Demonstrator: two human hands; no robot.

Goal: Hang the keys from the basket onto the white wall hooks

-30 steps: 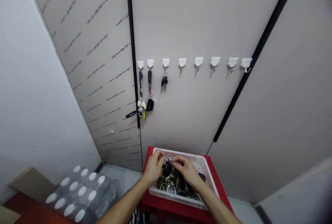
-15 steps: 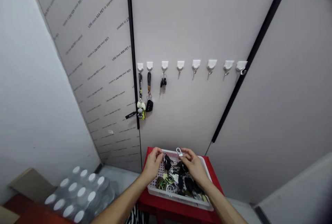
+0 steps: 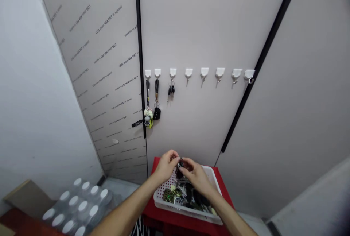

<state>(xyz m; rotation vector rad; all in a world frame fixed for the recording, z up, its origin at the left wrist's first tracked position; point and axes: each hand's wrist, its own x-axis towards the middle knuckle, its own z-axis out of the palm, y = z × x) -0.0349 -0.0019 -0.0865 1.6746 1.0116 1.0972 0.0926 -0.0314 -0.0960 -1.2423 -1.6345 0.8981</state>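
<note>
Dark key bunch point(image 3: 180, 164) held just above the white basket point(image 3: 163, 205).

Your count: eight hooks, three hung key sets, one basket.
At 12 o'clock you have eight white hooks point(image 3: 188, 72) in one row; the three leftmost carry one key set point(image 3: 156, 97) each. Your two hands, left hand point(image 3: 166, 165) and right hand point(image 3: 195, 175), share one key bunch point(image 3: 179, 163) over one white basket point(image 3: 161, 204) on one red stool point(image 3: 191, 223). The keys heaped in it are too tangled to count. At 8 o'clock, one bottle pack point(image 3: 82, 207) shows about twelve caps.

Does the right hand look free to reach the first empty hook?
Probably yes: nothing stands between the right hand and that empty hook above it, though the hand pinches a dark key bunch.
</note>
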